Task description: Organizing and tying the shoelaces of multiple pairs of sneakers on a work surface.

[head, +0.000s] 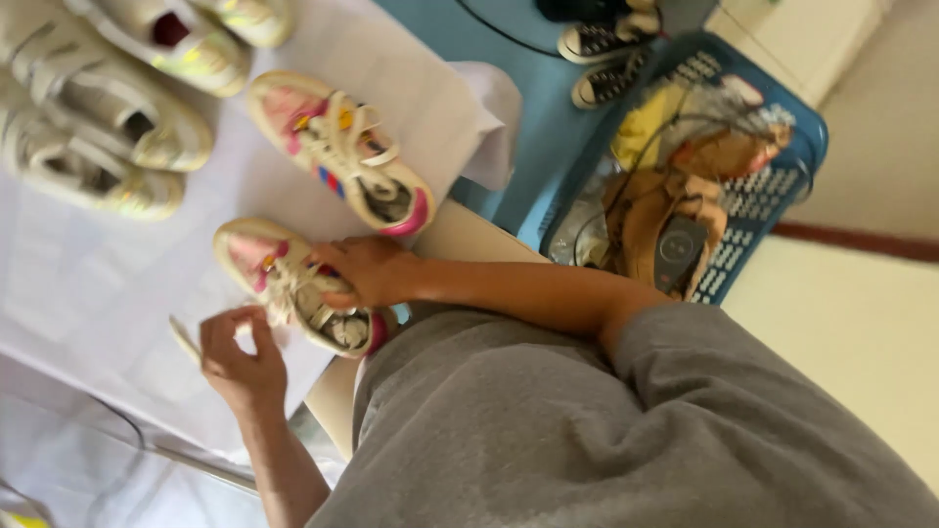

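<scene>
A small cream sneaker with pink trim [284, 279] lies on a white cloth [108, 293] that covers the table. My right hand [364, 269] rests on its middle and grips it over the laces. My left hand [240, 357] is just beside the shoe's side and pinches a white lace end [182, 338] that it pulls away from the shoe. The matching sneaker [342, 154] lies apart, farther along the cloth, with nothing touching it.
Several larger cream sneakers [108, 117] lie at the cloth's far side. A blue plastic basket [773, 186] with brown shoes, a yellow item and cables stands on the floor beside a pair of black-and-white sneakers [606, 59] on a blue mat. My grey shirt fills the lower right.
</scene>
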